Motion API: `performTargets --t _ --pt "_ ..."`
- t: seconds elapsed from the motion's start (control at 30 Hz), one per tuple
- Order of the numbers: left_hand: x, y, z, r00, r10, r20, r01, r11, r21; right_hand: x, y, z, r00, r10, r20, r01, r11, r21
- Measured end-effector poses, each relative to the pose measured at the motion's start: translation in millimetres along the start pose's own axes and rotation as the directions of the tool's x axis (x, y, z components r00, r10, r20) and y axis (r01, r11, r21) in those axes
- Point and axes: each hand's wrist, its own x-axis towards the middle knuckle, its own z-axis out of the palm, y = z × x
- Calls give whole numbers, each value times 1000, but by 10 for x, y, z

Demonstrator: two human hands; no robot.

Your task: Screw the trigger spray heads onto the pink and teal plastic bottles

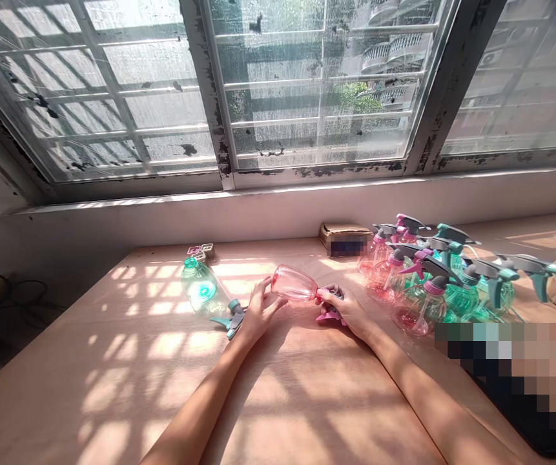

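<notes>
A clear pink spray bottle (294,284) lies sideways in the air between my hands, its base to the left. My left hand (259,311) holds the base with curled fingers. My right hand (345,309) grips the neck end, and a pink and grey trigger sprayer head (330,317) shows under its fingers. Whether that head is fixed to the neck is hidden by the fingers. Left of my left hand stands an uncapped clear green bottle (195,284), with a teal and grey trigger sprayer head (230,320) lying beside it on the table.
Several pink and green spray bottles with sprayer heads (423,307) crowd the right side of the wooden table (127,387). A small cardboard box (345,232) sits at the back edge. Small blocks (201,252) are behind the green bottle. A window (316,84) runs along the wall.
</notes>
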Motion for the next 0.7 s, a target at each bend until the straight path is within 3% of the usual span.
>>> performTargets --t 0.23,0.7 --pt "-15 97 25 994 -65 85 67 998 -20 26 33 -11 1000 18 23 -18 1000 3" --pt "-2 40 29 997 -48 66 50 999 -19 47 44 -26 999 31 28 -31 1000 -6"
